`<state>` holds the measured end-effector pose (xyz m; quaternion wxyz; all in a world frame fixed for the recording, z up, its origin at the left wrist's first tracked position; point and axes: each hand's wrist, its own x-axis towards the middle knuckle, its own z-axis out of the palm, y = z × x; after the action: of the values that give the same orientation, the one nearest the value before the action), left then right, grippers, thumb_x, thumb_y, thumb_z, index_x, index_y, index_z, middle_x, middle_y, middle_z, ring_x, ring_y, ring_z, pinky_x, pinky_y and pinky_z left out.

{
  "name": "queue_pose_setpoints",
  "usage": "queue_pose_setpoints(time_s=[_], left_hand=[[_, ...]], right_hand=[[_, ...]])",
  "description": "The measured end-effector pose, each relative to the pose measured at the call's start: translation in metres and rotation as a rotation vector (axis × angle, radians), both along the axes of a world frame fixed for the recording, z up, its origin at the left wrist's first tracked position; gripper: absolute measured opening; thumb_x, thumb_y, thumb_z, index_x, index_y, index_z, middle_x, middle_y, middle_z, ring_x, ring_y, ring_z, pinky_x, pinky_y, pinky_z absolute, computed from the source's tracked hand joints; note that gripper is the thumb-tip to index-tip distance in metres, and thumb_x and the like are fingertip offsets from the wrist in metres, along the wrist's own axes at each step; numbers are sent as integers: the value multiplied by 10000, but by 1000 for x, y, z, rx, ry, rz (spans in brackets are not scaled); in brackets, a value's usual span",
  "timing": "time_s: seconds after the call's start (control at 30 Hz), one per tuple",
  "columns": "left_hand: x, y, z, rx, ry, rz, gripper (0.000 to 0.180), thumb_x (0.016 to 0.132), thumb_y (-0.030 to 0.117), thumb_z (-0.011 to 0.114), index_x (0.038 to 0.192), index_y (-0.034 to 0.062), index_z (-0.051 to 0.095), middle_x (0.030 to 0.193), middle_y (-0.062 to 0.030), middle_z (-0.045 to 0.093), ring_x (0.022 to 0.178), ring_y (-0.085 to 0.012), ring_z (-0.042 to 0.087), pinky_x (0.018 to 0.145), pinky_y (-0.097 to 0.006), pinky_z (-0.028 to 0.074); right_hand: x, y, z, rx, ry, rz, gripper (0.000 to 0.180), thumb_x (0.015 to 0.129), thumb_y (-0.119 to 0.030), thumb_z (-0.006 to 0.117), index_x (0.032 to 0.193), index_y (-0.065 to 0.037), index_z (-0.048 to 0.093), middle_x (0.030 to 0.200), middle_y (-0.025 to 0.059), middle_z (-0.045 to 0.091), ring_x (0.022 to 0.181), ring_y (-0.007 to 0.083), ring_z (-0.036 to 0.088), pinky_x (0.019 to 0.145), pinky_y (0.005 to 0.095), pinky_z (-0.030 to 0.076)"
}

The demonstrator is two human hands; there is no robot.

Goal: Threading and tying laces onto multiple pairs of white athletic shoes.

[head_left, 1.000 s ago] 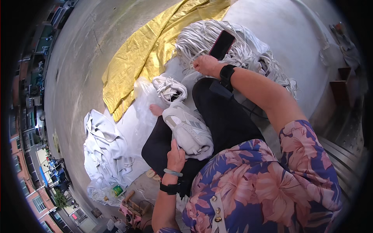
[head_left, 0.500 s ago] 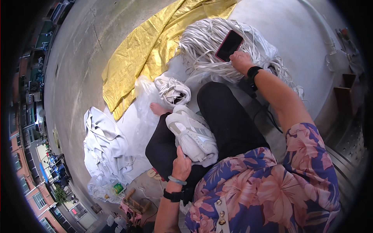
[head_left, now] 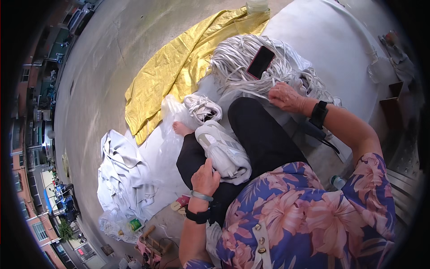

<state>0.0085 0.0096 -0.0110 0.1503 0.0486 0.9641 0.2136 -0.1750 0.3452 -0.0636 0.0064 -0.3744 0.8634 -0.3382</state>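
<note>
A white and grey sneaker (head_left: 224,154) rests across my lap between my thighs. My left hand (head_left: 206,178) grips its near left side, fingers closed at the edge. Beyond it, a second white sneaker (head_left: 203,109) with laces sits by my bare foot. My right hand (head_left: 286,97) is at the near edge of a big heap of flat white shoelaces (head_left: 233,58), its fingers curled into a pinch. One white lace seems to run from the heap to those fingertips. On top of the heap lies a phone (head_left: 260,62) with a dark screen and a reddish case.
Yellow sheeting (head_left: 165,76) spreads beyond the shoes. Clear plastic (head_left: 172,110) lies by my foot. White cloth (head_left: 123,170) is piled at the left, with a green can (head_left: 135,224) near it. A wooden-handled tool (head_left: 154,240) lies at lower left, a bottle (head_left: 338,181) at my right.
My right hand has come away from the phone, back toward me to the heap's near edge. The phone stays on the laces. My left hand remains on the sneaker; the view has shifted slightly.
</note>
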Motion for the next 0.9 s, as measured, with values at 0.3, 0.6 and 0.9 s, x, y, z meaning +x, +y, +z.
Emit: queue_pose_setpoints(time_s=[0.3, 0.6, 0.9], left_hand=[[-15, 69, 79, 1058, -152, -157, 403, 757, 22, 576, 1152, -6, 496, 819, -53, 599, 701, -108, 578, 661, -231, 466], [17, 39, 103, 1039, -220, -157, 203, 879, 175, 543, 884, -21, 594, 800, -55, 598, 668, -98, 561, 621, -218, 462], [22, 27, 113, 1056, -181, -105, 180, 897, 136, 516, 847, -21, 589, 716, -20, 573, 642, -66, 536, 596, -190, 436]], right_hand=[[120, -76, 175, -285, -158, 527, 113, 779, -126, 551, 809, -47, 476, 738, 117, 521, 665, 318, 550, 557, 387, 431], [129, -9, 350, -469, -131, -12, 251, 882, -289, 506, 786, -75, 416, 642, 42, 484, 482, 40, 304, 501, 197, 306], [108, 26, 397, -524, 76, -89, 173, 832, -169, 587, 956, -49, 572, 722, 82, 600, 542, 106, 495, 488, 217, 405]])
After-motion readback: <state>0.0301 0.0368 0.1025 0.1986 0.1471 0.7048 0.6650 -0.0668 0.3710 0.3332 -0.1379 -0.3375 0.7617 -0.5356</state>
